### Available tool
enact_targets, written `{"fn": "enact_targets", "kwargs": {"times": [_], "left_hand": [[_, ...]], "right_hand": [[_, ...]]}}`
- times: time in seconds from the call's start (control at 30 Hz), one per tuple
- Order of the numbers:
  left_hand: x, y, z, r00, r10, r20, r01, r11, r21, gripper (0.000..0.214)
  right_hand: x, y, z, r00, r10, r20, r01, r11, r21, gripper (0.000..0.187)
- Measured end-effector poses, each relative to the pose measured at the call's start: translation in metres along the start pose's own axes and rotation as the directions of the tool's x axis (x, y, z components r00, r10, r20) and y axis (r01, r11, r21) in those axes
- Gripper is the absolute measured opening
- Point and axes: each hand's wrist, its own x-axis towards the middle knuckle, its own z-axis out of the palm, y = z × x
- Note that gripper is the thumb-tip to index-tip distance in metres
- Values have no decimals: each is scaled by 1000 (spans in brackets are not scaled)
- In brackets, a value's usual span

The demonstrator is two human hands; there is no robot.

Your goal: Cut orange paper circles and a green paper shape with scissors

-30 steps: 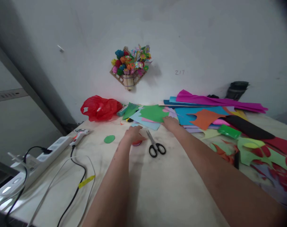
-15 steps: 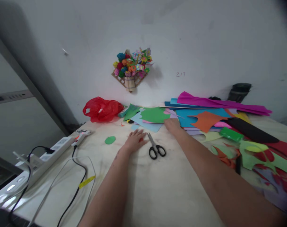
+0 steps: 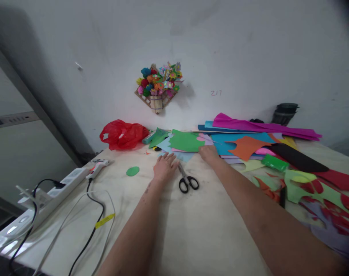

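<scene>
My right hand [image 3: 208, 154] is closed at the near right corner of a green craft sheet [image 3: 187, 141] with a cut, wavy edge; its fingertips are partly hidden. Beneath that sheet lie pale blue [image 3: 164, 144] and pink pieces. My left hand [image 3: 165, 167] holds nothing, its fingers stretched toward the near edge of the pale blue sheet. Black-handled scissors [image 3: 187, 183] lie on the table between my forearms, the blade tips close to my left hand. A green cut-out disc [image 3: 133, 171] rests to the left of that hand.
Coloured sheets [image 3: 249, 147] and cut scraps [image 3: 320, 191] cover the table's right side. A red plastic bag [image 3: 124, 134] sits at the back left. A power strip [image 3: 72, 180] with cables runs along the left edge. A paper-flower basket [image 3: 157, 103] hangs on the wall.
The green sheet has shifted and tilted slightly at my right hand. My left hand has moved a little forward, toward the pale blue sheet. The view has turned slightly.
</scene>
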Motion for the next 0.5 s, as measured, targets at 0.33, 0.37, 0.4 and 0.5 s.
{"fn": "enact_targets", "kwargs": {"times": [0.33, 0.37, 0.4, 0.5], "left_hand": [[30, 26, 18, 982, 113, 154, -109, 993, -36, 53], [31, 26, 21, 982, 108, 158, -101, 994, -51, 53], [32, 26, 23, 982, 106, 156, -96, 993, -72, 52], [34, 26, 29, 992, 87, 88, -71, 983, -172, 46]], "right_hand": [[-10, 6, -7, 998, 63, 10, -63, 998, -1, 38], [-12, 6, -7, 998, 66, 3, -66, 998, 2, 37], [-14, 5, -7, 998, 70, -3, -70, 998, 3, 37], [-17, 2, -9, 997, 78, -30, -77, 997, 26, 37]]}}
